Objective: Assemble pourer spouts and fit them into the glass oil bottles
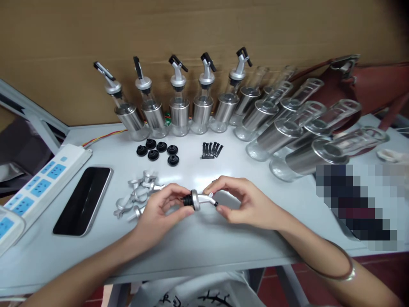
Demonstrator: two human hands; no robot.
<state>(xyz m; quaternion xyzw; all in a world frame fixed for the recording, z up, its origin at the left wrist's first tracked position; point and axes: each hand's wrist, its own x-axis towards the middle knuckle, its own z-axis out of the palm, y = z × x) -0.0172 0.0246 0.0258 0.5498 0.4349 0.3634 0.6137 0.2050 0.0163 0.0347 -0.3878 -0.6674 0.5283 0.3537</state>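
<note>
Over the front of the table I hold a silver pourer spout (203, 199) lying sideways, its black ribbed stopper pointing left. My left hand (164, 209) is closed on the stopper end, thumb below and fingers above. At the other end my right hand (239, 198) pinches the narrow tip, where a small black piece (216, 204) shows beside the thumb. Several loose silver spouts (140, 192) lie behind my left hand, partly hidden by it. Black stoppers (153, 154) and a small group of black pins (211, 149) rest farther back.
Several glass bottles with metal sleeves and fitted pourers (179, 111) line the back. Bottles without pourers (281, 132) crowd the right, near a brown bag (380, 85). A phone (83, 200) and a white power strip (41, 187) lie on the left. A blurred patch covers the right edge.
</note>
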